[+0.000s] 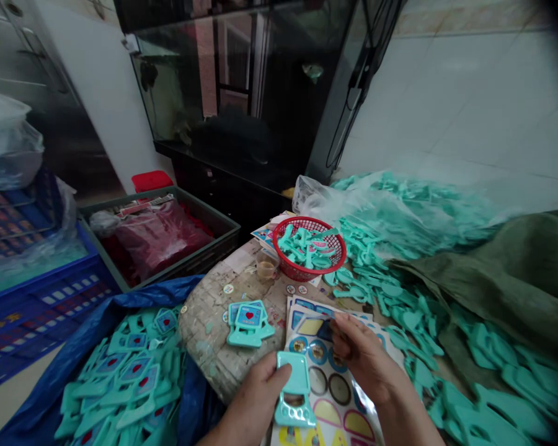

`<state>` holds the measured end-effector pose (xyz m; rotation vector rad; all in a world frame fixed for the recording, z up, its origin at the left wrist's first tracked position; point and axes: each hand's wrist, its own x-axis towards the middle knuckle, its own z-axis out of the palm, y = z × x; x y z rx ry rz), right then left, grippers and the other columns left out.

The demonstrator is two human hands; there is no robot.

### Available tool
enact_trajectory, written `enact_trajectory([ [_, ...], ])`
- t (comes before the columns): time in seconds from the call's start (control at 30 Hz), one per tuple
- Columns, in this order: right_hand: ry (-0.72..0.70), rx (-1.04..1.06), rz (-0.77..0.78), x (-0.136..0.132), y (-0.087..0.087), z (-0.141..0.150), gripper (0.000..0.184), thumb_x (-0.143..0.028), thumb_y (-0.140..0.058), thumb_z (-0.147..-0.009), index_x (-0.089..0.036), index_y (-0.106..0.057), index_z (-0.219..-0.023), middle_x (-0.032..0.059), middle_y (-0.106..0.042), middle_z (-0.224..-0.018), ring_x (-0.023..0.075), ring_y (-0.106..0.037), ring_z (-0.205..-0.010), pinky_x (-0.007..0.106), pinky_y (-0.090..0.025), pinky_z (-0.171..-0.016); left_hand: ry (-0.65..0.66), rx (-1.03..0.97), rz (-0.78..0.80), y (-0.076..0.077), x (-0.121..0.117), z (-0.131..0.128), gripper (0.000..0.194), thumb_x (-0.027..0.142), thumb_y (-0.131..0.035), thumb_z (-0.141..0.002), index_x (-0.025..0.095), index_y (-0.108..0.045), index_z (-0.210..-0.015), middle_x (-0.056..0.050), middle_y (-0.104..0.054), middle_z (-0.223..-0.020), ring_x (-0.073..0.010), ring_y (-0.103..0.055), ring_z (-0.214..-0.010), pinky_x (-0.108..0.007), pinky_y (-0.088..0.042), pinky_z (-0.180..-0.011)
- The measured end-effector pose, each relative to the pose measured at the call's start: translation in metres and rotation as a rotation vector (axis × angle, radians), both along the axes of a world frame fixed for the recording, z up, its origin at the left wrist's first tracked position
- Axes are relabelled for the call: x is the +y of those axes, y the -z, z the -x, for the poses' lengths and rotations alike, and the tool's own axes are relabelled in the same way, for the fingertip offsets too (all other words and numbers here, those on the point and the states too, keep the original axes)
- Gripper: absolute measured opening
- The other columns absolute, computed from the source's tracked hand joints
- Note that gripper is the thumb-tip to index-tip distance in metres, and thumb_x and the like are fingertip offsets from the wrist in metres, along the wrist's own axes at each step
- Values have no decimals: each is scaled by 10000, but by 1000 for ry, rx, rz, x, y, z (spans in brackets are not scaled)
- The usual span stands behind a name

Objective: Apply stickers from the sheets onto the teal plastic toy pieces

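My left hand (260, 387) grips a teal plastic toy piece (294, 390) with a blank recessed panel and a cut-out below it, thumb on its edge. Beside it, the fingers of my right hand (360, 347) are pinched at a blue-edged sticker (324, 328) on the upper part of a sticker sheet (328, 387); the fingertips are partly hidden. Round and half-round stickers cover the rest of that sheet, some spots being bare. Left of the sheet, a small stack of teal pieces (248, 322) lies on the table, its top one bearing a blue sticker with a red heart.
A red basket (302, 272) of teal parts stands at the table's back, beside a small clear cup (266, 267). Loose teal pieces (409, 316) spread along the right. Stickered pieces (125, 371) fill a blue-lined container at lower left. Behind stand a grey crate (204, 248) and a fish tank (242, 80).
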<state>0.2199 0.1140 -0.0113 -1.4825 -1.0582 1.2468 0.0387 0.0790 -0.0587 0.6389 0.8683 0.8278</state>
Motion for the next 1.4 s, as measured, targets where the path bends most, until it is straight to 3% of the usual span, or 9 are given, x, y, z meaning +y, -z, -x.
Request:
enact_trajectory([
  [0.13,9,161,-56,-18,-14,-6,373,-504,-589,-769,-211,-403,-633,-81,-315,-558,79,-259,-494,202,-252,-465,1,-23,-5,-5,-1,-1,202,337,-617,-767,159,-650,-856,3,-646,-704,-144,-583,-627,-271,-450,-623],
  [0.23,-2,173,3,-37,-17,0,297,-439,-670,-745,-202,-494,-707,-80,-374,-556,73,-296,-510,186,-264,-478,-1,-81,-7,-15,-3,0,249,348,-582,-806,166,-646,-964,-21,-679,-775,-181,-633,-702,-317,-475,-690],
  [0.33,-65,129,89,-54,-15,14,317,-448,-687,-730,-199,-495,-694,-65,-474,-597,78,-397,-552,186,-322,-517,-10,-261,7,-28,-6,3,323,378,-495,-870,161,-618,-1075,-75,-704,-916,-224,-654,-854,-368,-472,-798],
  [0.47,-146,109,90,-67,-4,26,333,-473,-665,-736,-208,-467,-700,-68,-478,-599,91,-427,-556,205,-344,-524,3,-453,-6,-39,-11,6,448,433,-365,-917,123,-588,-1151,-131,-694,-1035,-256,-630,-989,-408,-445,-895],
  [0.6,-163,-4,45,-73,5,25,307,-468,-634,-762,-215,-464,-731,-64,-456,-637,104,-436,-593,217,-351,-545,9,-455,-7,-42,-14,8,498,469,-329,-919,118,-574,-1172,-134,-707,-1016,-261,-638,-991,-420,-448,-908],
  [0.77,-179,-111,21,-76,1,26,312,-476,-604,-769,-208,-461,-699,-61,-436,-617,105,-413,-582,215,-353,-530,25,-447,-13,-49,-18,9,481,449,-328,-925,113,-604,-1130,-131,-717,-984,-257,-644,-983,-414,-466,-897],
  [1.03,-121,-159,-27,-77,-7,34,311,-435,-682,-676,-195,-486,-653,-52,-459,-588,99,-422,-547,208,-357,-494,29,-402,-11,-52,-24,10,464,432,-340,-928,107,-589,-1148,-143,-700,-1034,-254,-627,-1020,-412,-458,-907],
  [1.4,-149,-139,9,-77,0,26,267,-398,-656,-717,-200,-478,-690,-61,-455,-589,89,-413,-533,203,-339,-494,32,-311,-19,-51,-23,11,471,448,-371,-915,109,-570,-1174,-136,-709,-997,-242,-661,-890,-395,-495,-805],
])
